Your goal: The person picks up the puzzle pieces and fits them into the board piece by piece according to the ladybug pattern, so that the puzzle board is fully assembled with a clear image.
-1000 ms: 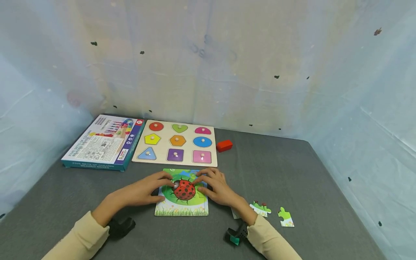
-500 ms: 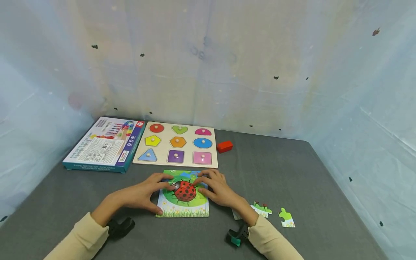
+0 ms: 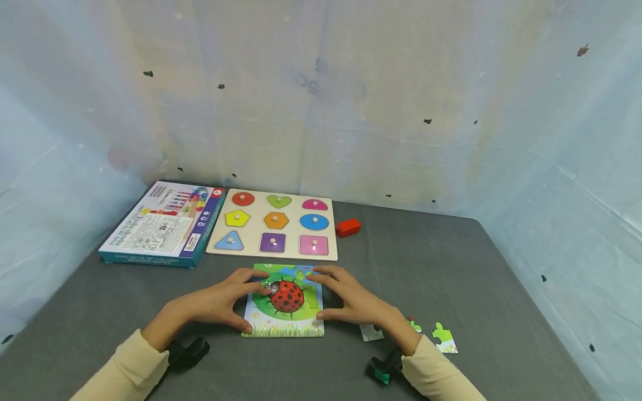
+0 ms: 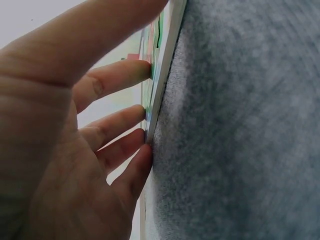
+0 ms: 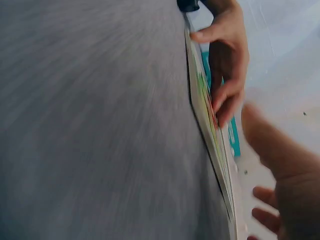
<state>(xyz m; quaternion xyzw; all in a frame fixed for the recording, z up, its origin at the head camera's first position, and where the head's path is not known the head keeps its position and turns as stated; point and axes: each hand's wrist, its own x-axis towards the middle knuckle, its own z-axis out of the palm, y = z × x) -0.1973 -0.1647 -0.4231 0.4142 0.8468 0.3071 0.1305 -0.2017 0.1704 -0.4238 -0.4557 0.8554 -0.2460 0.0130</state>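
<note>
Pale, stained sheeting (image 3: 321,133) is hung behind and on both sides of a desk (image 3: 476,267) that is covered in grey cloth. Into the desk's far left corner is set a flat printed box (image 3: 160,234), and next to it, along the far edge, a wooden shape board (image 3: 292,245) is laid with nine knobbed pieces seated in it. Just beyond that board's right side a small red block (image 3: 348,228) is placed. About midway between the desk's left and right edges, on the near side of the shape board, a ladybird puzzle (image 3: 288,328) is laid flat. Its left side is touched by the left hand (image 3: 220,298), whose fingers are spread apart over the picture while the thumb is placed at the near left corner. At the right side the right hand (image 3: 351,298) is held with thumb and fingers well parted; whether the puzzle is touched by it cannot be told. Toward the desk's right edge a green and white jigsaw piece (image 3: 443,338) is left lying, and two more loose pieces (image 3: 371,333) are partly hidden by the right forearm (image 3: 401,328).
</note>
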